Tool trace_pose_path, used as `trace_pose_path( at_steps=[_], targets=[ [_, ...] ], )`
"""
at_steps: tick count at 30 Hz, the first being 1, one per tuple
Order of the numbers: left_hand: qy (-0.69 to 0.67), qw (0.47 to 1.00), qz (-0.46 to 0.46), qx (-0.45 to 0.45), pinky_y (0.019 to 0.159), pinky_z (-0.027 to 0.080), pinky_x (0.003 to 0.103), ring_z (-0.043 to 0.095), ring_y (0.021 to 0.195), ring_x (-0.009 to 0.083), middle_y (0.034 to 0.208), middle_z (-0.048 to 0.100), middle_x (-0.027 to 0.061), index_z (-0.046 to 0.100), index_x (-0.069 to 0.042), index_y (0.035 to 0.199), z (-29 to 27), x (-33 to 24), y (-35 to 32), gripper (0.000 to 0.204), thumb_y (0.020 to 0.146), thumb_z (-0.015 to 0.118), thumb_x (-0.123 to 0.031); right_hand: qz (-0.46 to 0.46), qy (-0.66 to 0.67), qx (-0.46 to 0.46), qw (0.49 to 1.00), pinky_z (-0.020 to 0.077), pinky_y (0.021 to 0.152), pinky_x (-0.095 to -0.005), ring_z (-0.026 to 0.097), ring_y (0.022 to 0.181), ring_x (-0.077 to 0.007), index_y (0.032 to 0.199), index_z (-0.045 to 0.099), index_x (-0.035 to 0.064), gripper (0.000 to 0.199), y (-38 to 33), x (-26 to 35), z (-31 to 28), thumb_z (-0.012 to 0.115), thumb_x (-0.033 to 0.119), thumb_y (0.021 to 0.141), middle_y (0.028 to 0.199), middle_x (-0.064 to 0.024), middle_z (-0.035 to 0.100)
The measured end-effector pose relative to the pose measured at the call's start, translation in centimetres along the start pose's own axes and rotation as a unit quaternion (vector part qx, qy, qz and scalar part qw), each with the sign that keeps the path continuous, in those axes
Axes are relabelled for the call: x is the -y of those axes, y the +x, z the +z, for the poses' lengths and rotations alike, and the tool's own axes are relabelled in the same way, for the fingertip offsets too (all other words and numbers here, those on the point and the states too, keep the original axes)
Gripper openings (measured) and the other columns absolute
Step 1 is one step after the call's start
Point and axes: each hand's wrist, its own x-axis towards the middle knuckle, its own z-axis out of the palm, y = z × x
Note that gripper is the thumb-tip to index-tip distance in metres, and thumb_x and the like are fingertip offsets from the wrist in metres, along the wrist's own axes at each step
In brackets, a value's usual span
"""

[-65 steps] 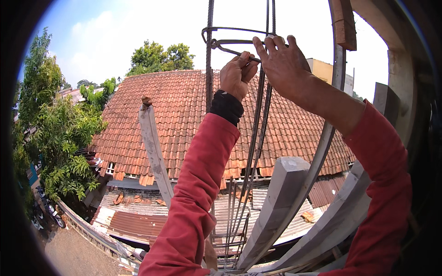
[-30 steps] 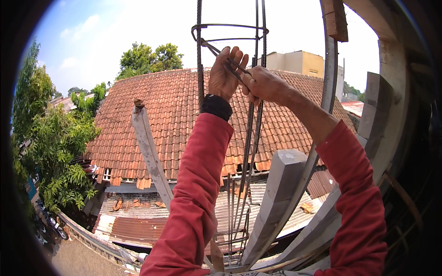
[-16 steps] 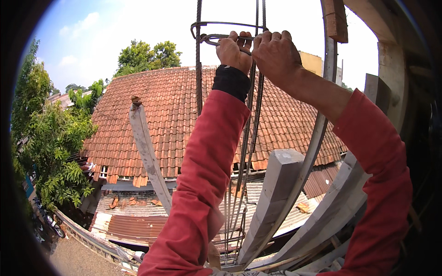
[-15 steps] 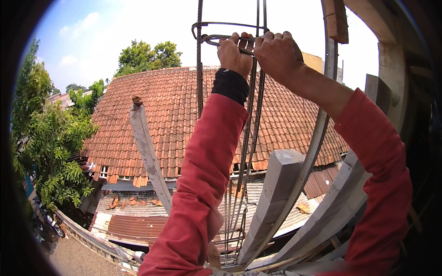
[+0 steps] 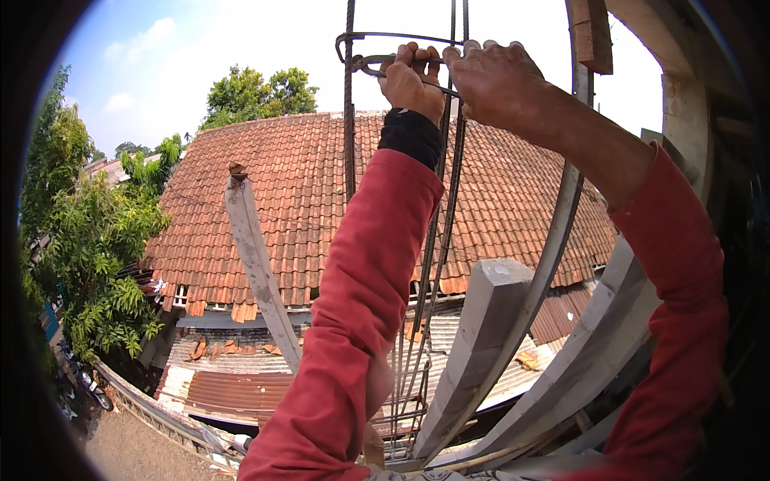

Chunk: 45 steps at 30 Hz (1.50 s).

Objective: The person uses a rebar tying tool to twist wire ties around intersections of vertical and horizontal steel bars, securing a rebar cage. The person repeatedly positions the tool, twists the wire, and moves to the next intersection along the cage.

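At far left, green trees (image 5: 88, 264) above a parked motorbike (image 5: 96, 393), then a weathered grey post (image 5: 261, 264) leaning in front of the tiled roof (image 5: 241, 216). Next, an upright ribbed bar (image 5: 350, 144), with a bent wire hoop (image 5: 401, 34) around it near the top. Just below the hoop, head right at the ribbed bar and handles running rightward: a dark pincer-like tool (image 5: 358, 63), high up against the bright sky.

Along the handles, the left hand (image 5: 413, 84), fingers curled in narrow around the metal, black band (image 5: 413, 136) at the wrist. Cannot tell how firmly. Just to the right, higher knuckles and all, the right hand (image 5: 501, 84), fingers folded over the handle ends, hiding most of the grip.

Judging by the look of the tool: stiff, hard to break, probably modest in weight, perhaps slippery on thin, smooth-looking metal. Best held toward the handle ends, for leverage, clear of the head.

Below the hands, paired bars (image 5: 451, 188); farther right, a square grey post (image 5: 479, 321), a curved pole (image 5: 561, 216) and a brown block (image 5: 593, 36) at its top.
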Motion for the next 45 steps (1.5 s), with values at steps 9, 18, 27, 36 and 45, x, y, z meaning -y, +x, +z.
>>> trace_pose_path(
  at_steps=[9, 18, 27, 36, 45],
  targets=[
    [-0.047, 0.995, -0.054, 0.072, 0.087, 0.06, 0.043, 0.057, 0.09, 0.0206, 0.11, 0.054, 0.0084, 0.051, -0.001, 0.119, -0.5, -1.2, -1.7, 0.031, 0.1, 0.072, -0.015, -0.07, -0.04, -0.05, 0.995, 0.0605, 0.068, -0.0423, 0.073, 0.069, -0.0228, 0.096, 0.07, -0.0034, 0.023, 2.1, -0.6, 4.0, 0.069, 0.02, 0.095, 0.076, -0.0125, 0.071],
    [-0.01, 0.992, -0.087, 0.087, 0.086, 0.062, 0.044, 0.058, 0.075, 0.0184, 0.09, 0.058, 0.0079, 0.051, -0.002, 0.104, -2.0, -1.7, -1.3, 0.015, 0.113, 0.047, -0.014, 0.027, 0.467, 0.206, 0.86, 0.0654, 0.084, -0.041, 0.079, 0.091, -0.0328, 0.115, 0.063, -0.0102, 0.092, 1.3, -3.1, 3.1, 0.088, 0.067, 0.073, 0.097, -0.0237, 0.076],
    [0.103, 0.992, -0.062, 0.036, 0.092, 0.053, 0.042, 0.056, 0.102, 0.0242, 0.114, 0.053, 0.0093, 0.046, -0.006, 0.116, -0.4, -1.7, -4.1, 0.029, 0.099, 0.065, -0.02, 0.09, 0.529, 0.153, 0.83, 0.0652, 0.061, -0.0377, 0.076, 0.069, -0.026, 0.091, 0.075, -0.0074, 0.027, 1.7, -2.8, 2.3, 0.063, 0.017, 0.09, 0.08, -0.0195, 0.075],
    [0.133, 0.986, -0.088, 0.053, 0.088, 0.058, 0.042, 0.064, 0.101, 0.0286, 0.111, 0.056, 0.0158, 0.051, 0.003, 0.123, -0.1, -5.2, -6.3, 0.032, 0.11, 0.054, -0.026, -0.024, 0.944, 0.127, 0.303, 0.0636, 0.063, -0.0237, 0.075, 0.078, -0.018, 0.117, 0.068, -0.0048, 0.03, 0.6, 0.0, 8.9, 0.069, 0.021, 0.103, 0.099, -0.0141, 0.074],
    [0.575, 0.815, -0.071, 0.006, 0.061, 0.055, 0.033, 0.062, 0.07, 0.0182, 0.091, 0.069, 0.0148, 0.062, 0.008, 0.113, 0.4, -3.5, -15.6, 0.025, 0.102, 0.054, -0.012, -0.017, 0.994, 0.063, 0.083, 0.0683, 0.072, -0.04, 0.077, 0.084, -0.0311, 0.136, 0.053, -0.0026, 0.035, -12.4, 10.0, 12.3, 0.055, 0.022, 0.111, 0.1, -0.0204, 0.072]
  ],
)
